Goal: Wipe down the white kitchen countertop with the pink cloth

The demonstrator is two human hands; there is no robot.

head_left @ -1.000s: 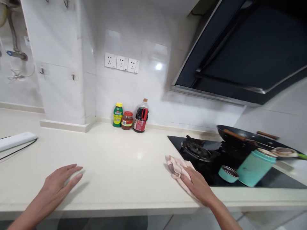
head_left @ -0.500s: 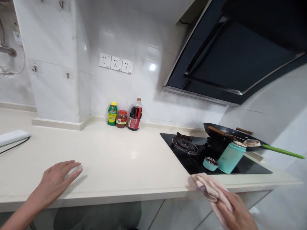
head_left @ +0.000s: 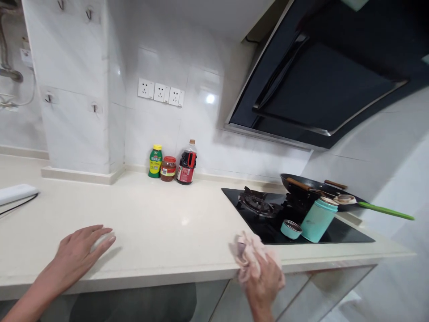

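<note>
My right hand [head_left: 264, 277] grips a crumpled pale pink cloth [head_left: 248, 255], partly blurred by motion. The cloth lies against the front edge of the pale countertop [head_left: 161, 232], just left of the black gas hob [head_left: 328, 235]. Over at the left, my left hand [head_left: 80, 248] is curled around a rounded white object [head_left: 100, 241] above the counter; most of it is hidden by the fingers, so its kind is unclear. On the hob's front part stand a turquoise flask [head_left: 317, 221] and its small turquoise cup lid [head_left: 291, 229].
A green bottle [head_left: 155, 162], a red-lidded jar [head_left: 168, 170] and a dark sauce bottle [head_left: 187, 165] stand by the wall. A wok [head_left: 321, 185] sits at the hob's right, near a green-handled utensil [head_left: 385, 210]. The range hood [head_left: 301, 89] hangs above. A white device [head_left: 16, 193] lies left.
My right hand has moved left with the cloth, from the hob's front corner to the counter edge beside it. My left hand has stayed almost in place. The view has shifted slightly.
</note>
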